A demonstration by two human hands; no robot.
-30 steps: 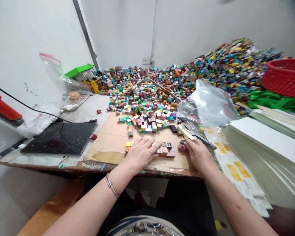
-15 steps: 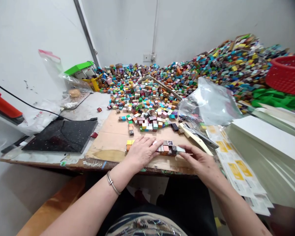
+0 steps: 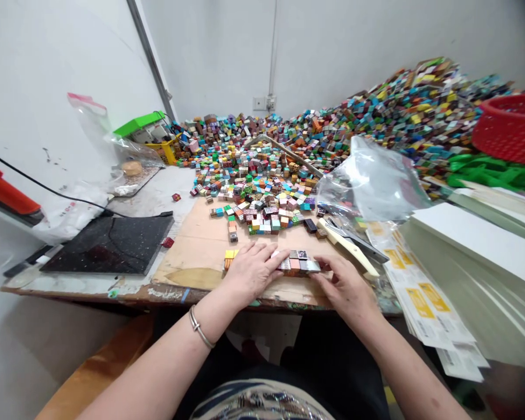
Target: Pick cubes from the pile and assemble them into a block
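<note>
Evidently, the lining-up is partly done: beneath the person's hands lies a neat double row of small, square-edged, printed blocks (image 3: 294, 264), placed near the front edge of the table. The left hand (image 3: 251, 271) is spread out flat, palm down, over the middle of that row, covering several blocks with its fingers lightly apart. The right hand (image 3: 347, 284) is half curled, thumb and forefinger at the row's right end beside a pale grey-blue, smooth-faced block (image 3: 312, 266); whether they pinch it or only press against it, I cannot tell from this angle. At that end the near line runs further than the back one, so the two ends are uneven.

Under the row is a flat tan cardboard sheet (image 3: 201, 248), dull and scuffed. Just beyond the hands, a short line of loose blocks (image 3: 233, 229) stands apart, and behind it spreads a jumbled heap of multicoloured blocks (image 3: 245, 169), hard-cornered and unsorted, so by far the greater part is not lined up. To the right lie a cream-handled tool with a long metal part (image 3: 349, 248) and a crumpled, glossy clear plastic bag (image 3: 378, 189). Further left sits a black, white-speckled, polished slab (image 3: 109, 245); far right, a perforated red plastic basket (image 3: 505, 134).
</note>
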